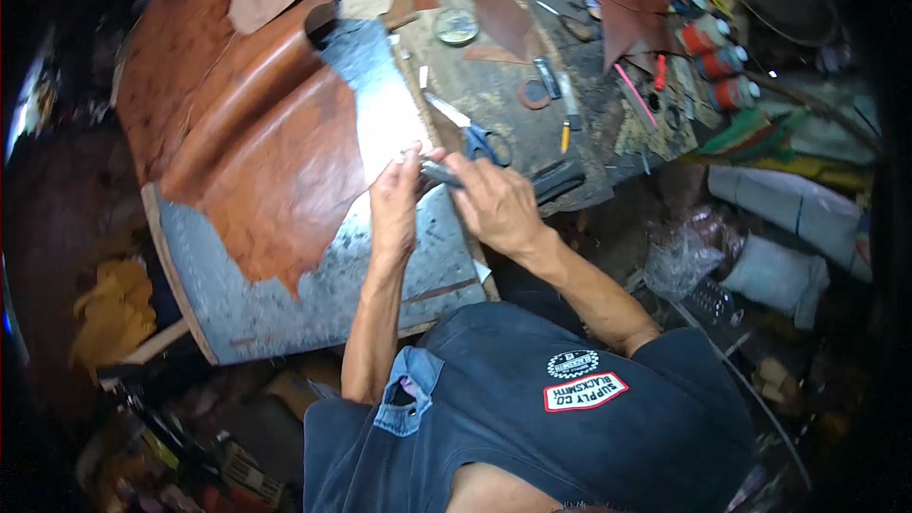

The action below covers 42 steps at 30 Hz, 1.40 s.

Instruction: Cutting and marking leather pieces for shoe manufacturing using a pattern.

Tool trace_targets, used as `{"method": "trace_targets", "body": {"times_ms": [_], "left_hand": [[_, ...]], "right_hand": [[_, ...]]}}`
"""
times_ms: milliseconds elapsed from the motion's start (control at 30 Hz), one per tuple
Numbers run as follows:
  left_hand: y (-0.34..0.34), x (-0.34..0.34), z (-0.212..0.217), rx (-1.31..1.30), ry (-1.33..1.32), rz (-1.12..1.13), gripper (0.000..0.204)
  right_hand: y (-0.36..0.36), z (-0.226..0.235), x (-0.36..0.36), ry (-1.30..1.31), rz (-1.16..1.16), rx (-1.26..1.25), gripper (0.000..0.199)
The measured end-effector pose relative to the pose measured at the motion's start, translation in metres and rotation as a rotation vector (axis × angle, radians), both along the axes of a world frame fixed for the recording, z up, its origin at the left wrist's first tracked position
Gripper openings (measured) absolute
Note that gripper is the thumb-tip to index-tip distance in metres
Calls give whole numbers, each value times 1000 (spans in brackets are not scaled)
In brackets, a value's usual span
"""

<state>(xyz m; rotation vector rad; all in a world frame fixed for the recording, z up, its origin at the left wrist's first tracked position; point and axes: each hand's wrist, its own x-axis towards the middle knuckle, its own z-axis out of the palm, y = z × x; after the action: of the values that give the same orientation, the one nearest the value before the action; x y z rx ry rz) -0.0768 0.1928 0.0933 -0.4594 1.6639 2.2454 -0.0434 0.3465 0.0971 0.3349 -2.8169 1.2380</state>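
My two hands meet above the right edge of the grey-topped work board. The fingers of my right hand are wrapped round a short grey hand tool; its exact kind is not clear. My left hand is closed in a pinch, its fingertips close to the tool's tip. Whatever is between those fingertips is too small to make out. Just left of my left hand lies a large sheet of brown leather, with a rolled fold along it. Blue-handled scissors rest beyond my right hand.
On the worn bench at the right lie a cutter, a yellow pencil, a brown ring and a round glass dish. Several red-labelled bottles stand at its far right. Clear plastic wrapping sits below the bench.
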Motion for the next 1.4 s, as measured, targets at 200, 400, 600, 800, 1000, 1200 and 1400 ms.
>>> {"method": "trace_targets", "body": {"times_ms": [200, 400, 600, 800, 1000, 1200, 1400], "left_hand": [[-9, -28, 18, 150, 208, -96, 34], [-40, -43, 30, 694, 195, -382, 32], [-90, -21, 10, 340, 208, -293, 38], [-111, -4, -4, 228, 332, -223, 37], [-118, 8, -2, 281, 312, -241, 34], [-123, 17, -6, 218, 296, -331, 33], [-112, 22, -20, 169, 322, -682, 47]], "right_hand": [[-22, 24, -21, -306, 37, -397, 24], [-57, 45, -2, -1054, 474, -1941, 49], [-105, 48, 1, -36, -150, 111, 32], [-138, 50, 20, -160, -239, 81, 30], [-152, 53, 35, -412, -294, -260, 29], [-148, 50, 54, -680, -251, -704, 33], [-129, 34, 86, -859, -255, -1432, 35]]}}
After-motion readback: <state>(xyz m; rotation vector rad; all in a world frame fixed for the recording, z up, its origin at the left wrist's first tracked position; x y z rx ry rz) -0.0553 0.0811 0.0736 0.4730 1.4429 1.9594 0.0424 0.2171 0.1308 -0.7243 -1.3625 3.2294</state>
